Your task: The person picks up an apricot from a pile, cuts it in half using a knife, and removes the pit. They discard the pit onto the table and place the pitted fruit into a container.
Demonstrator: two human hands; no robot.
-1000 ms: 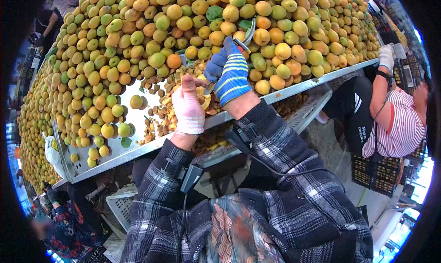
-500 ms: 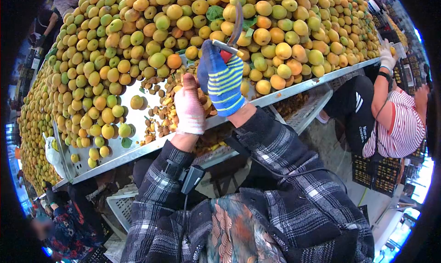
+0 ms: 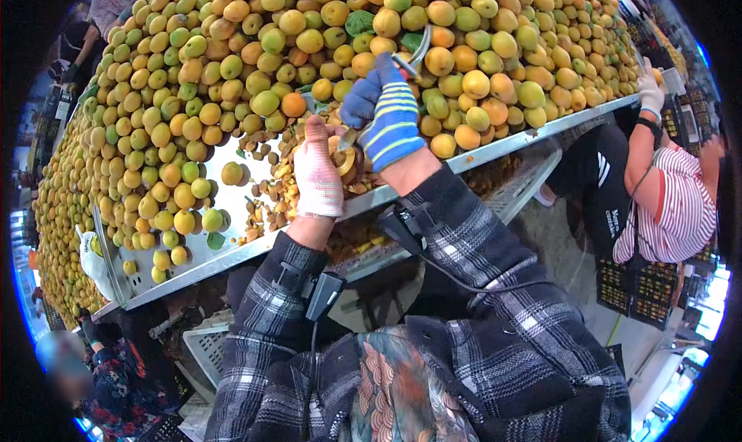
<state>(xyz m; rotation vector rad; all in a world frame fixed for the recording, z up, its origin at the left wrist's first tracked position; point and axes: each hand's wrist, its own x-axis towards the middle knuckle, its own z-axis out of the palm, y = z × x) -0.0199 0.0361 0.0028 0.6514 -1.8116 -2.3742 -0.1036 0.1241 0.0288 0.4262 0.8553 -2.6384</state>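
My left hand (image 3: 318, 171), in a pale pink-and-white glove, is closed around a cut-open apricot (image 3: 345, 159), its thumb pointing up. Just right of it, my right hand (image 3: 390, 121) wears a blue glove with yellow-green stripes. Its fingers are wrapped round a knife with a curved blade (image 3: 422, 49), which sticks out above the fist, with a bit of red by the handle. A small metal tip shows below that fist, close to the fruit. Apricot pits (image 3: 267, 187) and pulp lie on the metal table beside my left hand.
A large heap of apricots (image 3: 232, 71) covers the metal table (image 3: 193, 276), which has a raised edge. Light plastic crates (image 3: 209, 349) stand below. A co-worker in a striped shirt (image 3: 680, 202) is at the right, another person (image 3: 124, 380) at the lower left. Black crates (image 3: 638, 291) hold fruit.
My right hand has tilted and shifted slightly right, and the curved blade has swung to the right. The cut apricot in my left hand now shows more clearly.
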